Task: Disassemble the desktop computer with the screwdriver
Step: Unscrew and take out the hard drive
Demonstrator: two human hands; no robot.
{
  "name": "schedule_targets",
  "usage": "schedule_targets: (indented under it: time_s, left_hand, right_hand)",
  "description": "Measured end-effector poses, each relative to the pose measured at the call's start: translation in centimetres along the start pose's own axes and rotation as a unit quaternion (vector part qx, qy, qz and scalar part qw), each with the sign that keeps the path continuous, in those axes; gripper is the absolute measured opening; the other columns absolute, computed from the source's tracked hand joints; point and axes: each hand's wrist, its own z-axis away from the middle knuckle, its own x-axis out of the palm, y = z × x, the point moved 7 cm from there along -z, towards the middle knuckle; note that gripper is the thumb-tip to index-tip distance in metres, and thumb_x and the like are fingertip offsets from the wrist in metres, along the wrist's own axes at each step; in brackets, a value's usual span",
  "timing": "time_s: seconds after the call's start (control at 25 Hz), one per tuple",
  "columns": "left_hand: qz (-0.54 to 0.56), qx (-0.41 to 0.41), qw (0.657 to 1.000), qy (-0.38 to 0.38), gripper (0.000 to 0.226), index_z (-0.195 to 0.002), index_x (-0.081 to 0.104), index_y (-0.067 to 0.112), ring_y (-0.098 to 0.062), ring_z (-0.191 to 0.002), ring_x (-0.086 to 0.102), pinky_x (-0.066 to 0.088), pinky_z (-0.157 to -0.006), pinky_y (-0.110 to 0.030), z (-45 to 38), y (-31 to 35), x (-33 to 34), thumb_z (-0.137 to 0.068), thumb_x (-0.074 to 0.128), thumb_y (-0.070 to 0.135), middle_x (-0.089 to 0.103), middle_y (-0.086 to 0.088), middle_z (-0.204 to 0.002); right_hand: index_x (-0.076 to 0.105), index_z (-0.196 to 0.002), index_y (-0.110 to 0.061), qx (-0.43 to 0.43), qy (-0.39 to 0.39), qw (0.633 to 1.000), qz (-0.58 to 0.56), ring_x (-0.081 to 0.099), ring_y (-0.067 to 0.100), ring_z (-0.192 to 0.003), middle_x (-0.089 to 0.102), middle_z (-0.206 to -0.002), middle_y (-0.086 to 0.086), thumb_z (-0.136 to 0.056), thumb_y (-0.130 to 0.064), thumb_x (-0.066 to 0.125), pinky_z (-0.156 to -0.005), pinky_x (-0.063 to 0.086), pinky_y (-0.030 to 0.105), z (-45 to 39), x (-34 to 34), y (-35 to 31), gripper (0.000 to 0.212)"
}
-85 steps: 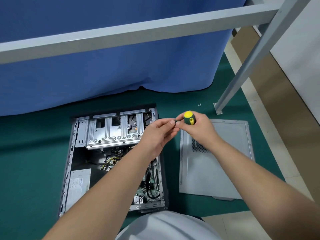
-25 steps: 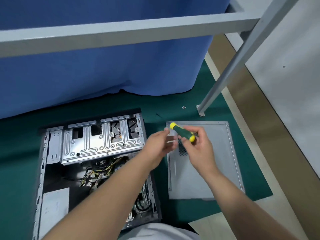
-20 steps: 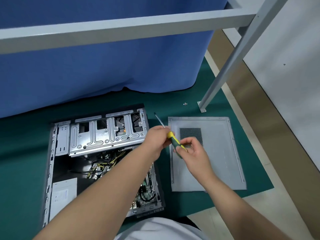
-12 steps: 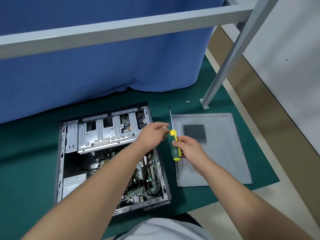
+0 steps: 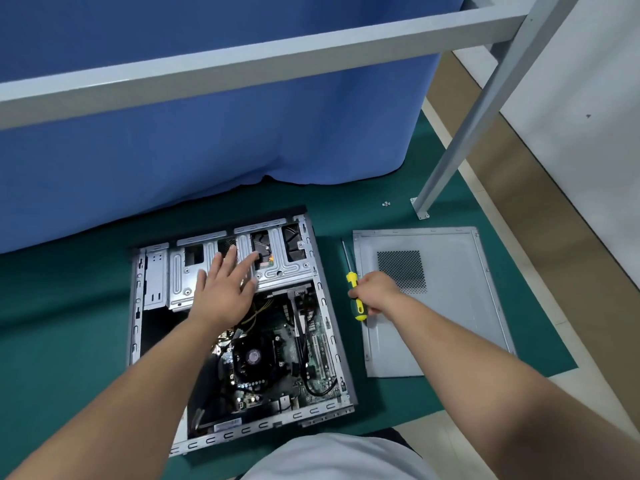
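**A:** How many hands are in view, and what is each one doing?

**B:** Two. The left hand (image 5: 225,292) is spread flat, fingers straight and fanned, over the metal drive cage (image 5: 239,265) at the 12 o'clock end of the open computer case (image 5: 239,327). Whether the palm presses the metal or hovers just above it, I cannot tell. The right hand (image 5: 375,292) curls its fingers round the handle of one screwdriver (image 5: 353,289), which has a green and yellow grip and a thin shaft pointing toward 12 o'clock.

**A:** Where is that screwdriver compared with the case?

**B:** At 3 o'clock from the case, over the strip of green mat (image 5: 69,323) between the case's right wall and one detached side panel (image 5: 433,306). The handle's lower end overlaps the panel's left edge.

**A:** What does the case hold?

**B:** It lies on its side with the top open. Inside are one drive cage, one motherboard (image 5: 304,348), one round cooler fan (image 5: 254,356) near the middle, and a bundle of cables. The 9 o'clock part of the interior is dark.

**A:** And further out?

**B:** The panel lies flat with a mesh vent toward 12 o'clock. Two tiny screws (image 5: 386,203) sit on the mat at 1 o'clock, beside the foot of a grey metal frame leg (image 5: 485,109). A blue cloth (image 5: 207,126) hangs along the 12 o'clock edge of the mat. Bare mat stretches toward 9 o'clock; tiled floor (image 5: 554,237) runs past the mat's 3 o'clock edge.
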Motion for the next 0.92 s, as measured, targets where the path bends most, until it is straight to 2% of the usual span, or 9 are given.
schedule_targets:
  time_s: [0.12, 0.16, 0.24, 0.28, 0.4, 0.52, 0.6, 0.76, 0.92]
  left_hand:
    - [-0.006, -0.011, 1.0, -0.025, 0.053, -0.153, -0.006, 0.063, -0.007, -0.15, -0.031, -0.02, -0.122, -0.044, -0.4, -0.9, 1.6, -0.106, 0.017, 0.059, -0.025, 0.019, -0.166]
    - [-0.01, -0.011, 1.0, -0.025, 0.052, -0.151, -0.01, 0.066, -0.004, -0.147, -0.035, -0.022, -0.121, -0.042, -0.4, -1.1, 1.8, -0.105, 0.015, 0.061, -0.028, 0.021, -0.164]
    - [-0.012, -0.01, 1.0, -0.021, 0.051, -0.144, -0.016, 0.071, 0.0, -0.142, -0.042, -0.027, -0.117, -0.037, -0.6, -1.4, 1.9, -0.104, 0.013, 0.062, -0.031, 0.025, -0.162]
    - [-0.01, -0.009, 1.0, -0.019, 0.051, -0.142, -0.018, 0.073, 0.002, -0.14, -0.044, -0.029, -0.115, -0.035, -0.6, -1.6, 2.0, -0.104, 0.013, 0.063, -0.033, 0.027, -0.16]
    - [-0.005, -0.007, 1.0, -0.014, 0.051, -0.143, -0.019, 0.073, 0.003, -0.139, -0.044, -0.03, -0.114, -0.034, -0.8, -1.7, 2.3, -0.104, 0.013, 0.063, -0.035, 0.029, -0.158]
    - [-0.004, -0.011, 1.0, -0.013, 0.051, -0.144, -0.018, 0.072, 0.002, -0.142, -0.041, -0.031, -0.114, -0.033, -0.7, -1.7, 2.3, -0.103, 0.011, 0.064, -0.035, 0.03, -0.157]
    - [-0.003, -0.014, 1.0, -0.013, 0.051, -0.144, -0.018, 0.072, 0.002, -0.143, -0.041, -0.032, -0.113, -0.032, -0.6, -1.7, 2.3, -0.103, 0.011, 0.064, -0.035, 0.03, -0.158]
    - [0.001, -0.01, 1.0, -0.011, 0.051, -0.144, -0.018, 0.072, 0.001, -0.143, -0.041, -0.031, -0.114, -0.033, -0.5, -1.6, 2.2, -0.104, 0.013, 0.062, -0.035, 0.028, -0.159]
    - [0.004, -0.005, 1.0, -0.012, 0.051, -0.144, -0.016, 0.072, 0.0, -0.142, -0.042, -0.027, -0.117, -0.037, -0.5, -1.4, 2.1, -0.105, 0.014, 0.06, -0.032, 0.026, -0.161]
  right_hand:
    - [0.066, -0.096, -0.009, 0.013, -0.001, 0.999, 0.036, 0.067, 0.024, -0.068, 0.069, -0.087, 0.009, -0.091, -0.022, 0.072, -0.053, 0.057, 0.03, -1.9, 1.1, -1.0, 0.015]
    - [0.065, -0.098, -0.008, 0.012, -0.001, 0.999, 0.046, 0.069, 0.025, -0.073, 0.068, -0.091, 0.011, -0.091, -0.019, 0.069, -0.055, 0.059, 0.032, -2.5, 1.3, -1.5, 0.013]
    - [0.065, -0.099, -0.009, -0.002, 0.001, 0.997, 0.082, 0.068, 0.027, -0.083, 0.068, -0.095, 0.01, -0.092, -0.018, 0.064, -0.072, 0.062, 0.037, -3.7, 1.8, -2.8, 0.012]
    - [0.065, -0.098, -0.01, -0.009, 0.004, 0.995, 0.102, 0.067, 0.026, -0.084, 0.067, -0.096, 0.008, -0.092, -0.019, 0.062, -0.074, 0.06, 0.036, -4.3, 1.9, -3.5, 0.011]
    - [0.063, -0.099, -0.014, -0.017, 0.012, 0.99, 0.136, 0.055, 0.017, -0.07, 0.065, -0.098, 0.006, -0.092, -0.013, 0.056, -0.053, 0.038, 0.025, -5.5, 2.5, -4.8, 0.01]
    - [0.061, -0.107, -0.014, -0.016, 0.025, 0.99, 0.136, 0.057, 0.024, -0.08, 0.065, -0.106, 0.008, -0.092, -0.007, 0.053, -0.054, 0.036, 0.026, -5.9, 3.0, -4.8, 0.019]
    - [0.057, -0.116, -0.014, -0.018, 0.041, 0.99, 0.137, 0.055, 0.026, -0.088, 0.062, -0.111, 0.008, -0.092, -0.008, 0.052, -0.059, 0.038, 0.027, -5.8, 3.0, -4.3, 0.025]
    - [0.054, -0.123, -0.013, -0.029, 0.037, 0.989, 0.138, 0.06, 0.032, -0.105, 0.061, -0.121, 0.012, -0.089, -0.012, 0.053, -0.084, 0.052, 0.036, -5.4, 3.1, -4.1, 0.034]
    - [0.05, -0.139, -0.016, -0.051, 0.002, 0.992, 0.116, 0.059, 0.033, -0.115, 0.057, -0.133, 0.012, -0.089, -0.019, 0.055, -0.099, 0.052, 0.043, -3.4, 2.8, -4.0, 0.05]
